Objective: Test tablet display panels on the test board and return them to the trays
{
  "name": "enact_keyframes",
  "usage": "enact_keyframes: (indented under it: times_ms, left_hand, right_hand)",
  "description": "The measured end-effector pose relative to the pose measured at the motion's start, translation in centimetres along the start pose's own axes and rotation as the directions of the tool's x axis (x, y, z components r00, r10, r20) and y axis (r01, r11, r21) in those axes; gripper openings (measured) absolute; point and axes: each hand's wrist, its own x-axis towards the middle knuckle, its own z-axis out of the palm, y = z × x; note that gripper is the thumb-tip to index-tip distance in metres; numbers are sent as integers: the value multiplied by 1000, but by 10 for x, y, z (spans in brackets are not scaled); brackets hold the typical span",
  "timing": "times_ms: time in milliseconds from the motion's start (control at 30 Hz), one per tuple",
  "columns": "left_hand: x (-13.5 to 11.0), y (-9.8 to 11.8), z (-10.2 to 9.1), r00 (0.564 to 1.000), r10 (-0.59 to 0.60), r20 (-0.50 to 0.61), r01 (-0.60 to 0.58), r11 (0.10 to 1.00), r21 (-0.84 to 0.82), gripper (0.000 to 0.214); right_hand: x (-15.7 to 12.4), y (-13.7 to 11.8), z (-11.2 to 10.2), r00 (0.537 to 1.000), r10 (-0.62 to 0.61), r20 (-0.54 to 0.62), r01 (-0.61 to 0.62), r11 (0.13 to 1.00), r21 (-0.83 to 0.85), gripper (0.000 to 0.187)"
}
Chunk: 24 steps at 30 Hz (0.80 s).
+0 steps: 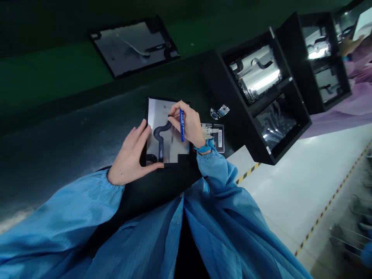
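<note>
The panel (171,151) lay flat on the desk (72,135) between both hands. The left hand (130,153), fingers spread, braced its left edge. The right hand (188,124) pinched a blue pen (181,124), long axis along the panel's length, fingertips nearest the black cable (161,133).

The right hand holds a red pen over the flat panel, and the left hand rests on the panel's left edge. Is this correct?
Not quite: the head view shows the pen is blue, not red. The right hand holds it over the flat panel, with the left hand resting on its left edge.
</note>
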Motion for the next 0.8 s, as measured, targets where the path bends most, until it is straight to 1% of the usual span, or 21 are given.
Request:
enact_keyframes:
  times_ms: [67,100,133,167,233,267,333,367,400,433,467,500,533,567,600,633,667,733,767,800]
  left_hand:
    - [17,6,-10,988,-91,-122,81,993,-84,67]
    - [27,9,-13,979,-141,-146,119,982,-147,54]
    - [38,13,-15,973,-185,-140,152,964,-220,45]
    - [48,16,-14,970,-214,-114,173,942,-289,38]
    - [64,24,-10,975,-218,-47,185,907,-380,25]
    - [69,28,-7,978,-207,-22,181,895,-407,16]
    - [74,34,-2,983,-181,8,166,879,-446,7]
    - [75,35,-1,985,-171,37,168,869,-466,8]
    - [75,36,-1,982,-168,82,186,850,-493,9]
    - [75,36,-1,974,-172,148,225,817,-531,9]
    - [76,35,-3,955,-178,237,286,761,-583,10]
    - [78,34,-4,924,-177,340,365,678,-638,11]
    - [80,33,-5,882,-164,442,450,573,-685,13]
    - [82,32,-5,842,-144,520,521,463,-717,15]
    - [85,32,-4,809,-122,574,573,375,-729,16]
    - [87,32,-4,789,-108,604,603,319,-731,16]
    - [89,33,-2,780,-108,617,618,294,-729,15]
    - [92,36,1,777,-145,613,624,302,-720,15]
    - [92,39,4,785,-182,592,616,329,-715,16]
    - [92,41,6,800,-224,556,598,377,-708,18]
  right_hand:
    - [-5,-7,-4,999,20,-33,-16,995,98,21]
    - [-9,-13,-8,998,38,-44,-31,988,152,23]
    - [-14,-19,-12,997,63,-48,-52,978,202,26]
    - [-18,-26,-17,995,92,-49,-77,965,252,29]
    - [-27,-35,-25,987,160,-30,-137,917,373,35]
    - [-31,-37,-28,980,200,6,-181,872,456,38]
    - [-39,-36,-31,955,260,141,-291,734,614,44]
    - [-43,-33,-32,940,268,209,-337,663,668,47]
    - [-47,-30,-32,931,261,255,-364,614,701,47]
    - [-50,-27,-32,932,241,271,-362,594,718,45]
    - [-53,-24,-32,943,214,255,-333,604,724,41]
    - [-56,-23,-33,958,180,222,-286,633,719,38]
    - [-58,-22,-33,972,146,185,-235,665,709,35]
    - [-59,-23,-35,981,116,154,-191,694,694,33]
    - [-60,-25,-36,986,95,134,-161,719,676,32]
    - [-61,-27,-39,990,80,116,-137,742,656,32]
    - [-62,-28,-42,992,68,107,-121,761,637,32]
    - [-63,-26,-49,994,29,105,-86,800,594,28]
    - [-63,-22,-54,997,9,81,-51,843,535,25]
    - [-64,-15,-58,999,-5,32,-9,902,431,21]
